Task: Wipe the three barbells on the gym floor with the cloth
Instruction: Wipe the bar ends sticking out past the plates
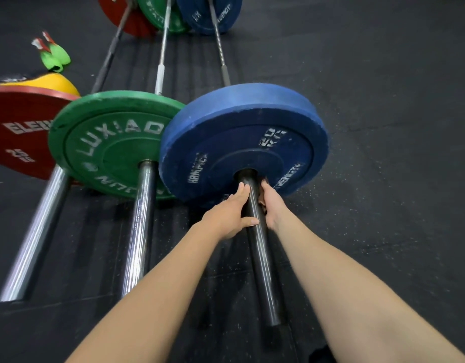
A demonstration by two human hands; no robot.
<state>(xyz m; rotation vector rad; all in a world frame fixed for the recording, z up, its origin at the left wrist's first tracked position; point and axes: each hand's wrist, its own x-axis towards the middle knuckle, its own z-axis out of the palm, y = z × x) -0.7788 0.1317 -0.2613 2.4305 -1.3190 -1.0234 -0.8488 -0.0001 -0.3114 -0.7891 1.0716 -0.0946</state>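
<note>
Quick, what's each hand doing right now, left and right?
Left hand: grips the black barbell sleeve.
Right hand: holds the cloth against that sleeve.

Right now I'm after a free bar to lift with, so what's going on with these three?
A person is wiping the blue barbell, the rightmost of three lying side by side on the floor. The left hand grips its dark sleeve just short of the plate; the right hand holds a cloth against the sleeve's other side. No hand is on the green barbell or red barbell.
</note>
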